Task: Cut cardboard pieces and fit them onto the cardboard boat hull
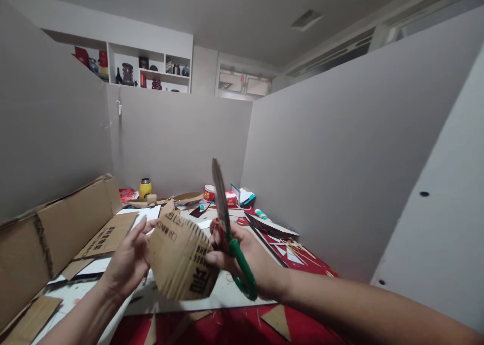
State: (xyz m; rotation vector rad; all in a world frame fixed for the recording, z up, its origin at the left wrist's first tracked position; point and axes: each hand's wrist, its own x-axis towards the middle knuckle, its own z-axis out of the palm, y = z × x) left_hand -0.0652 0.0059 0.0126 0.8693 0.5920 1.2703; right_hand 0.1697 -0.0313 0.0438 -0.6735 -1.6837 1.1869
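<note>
A bent piece of brown cardboard [181, 259] with black print is held up between my two hands. My left hand [132, 257] grips its left edge, fingers behind it and the thumb raised. My right hand [253, 259] pinches the right edge of the cardboard and also holds scissors [221, 199] with a green and a red handle. The scissor blades point upward and look closed together, to the right of the cardboard.
A large cardboard box [75, 219] lines the left side. Cardboard scraps [278, 321] lie on the red cloth [227, 330] in front. Farther back stand a yellow jar [145, 188] and a paper cup [209, 193]. Thin sticks [302, 249] lie at the right.
</note>
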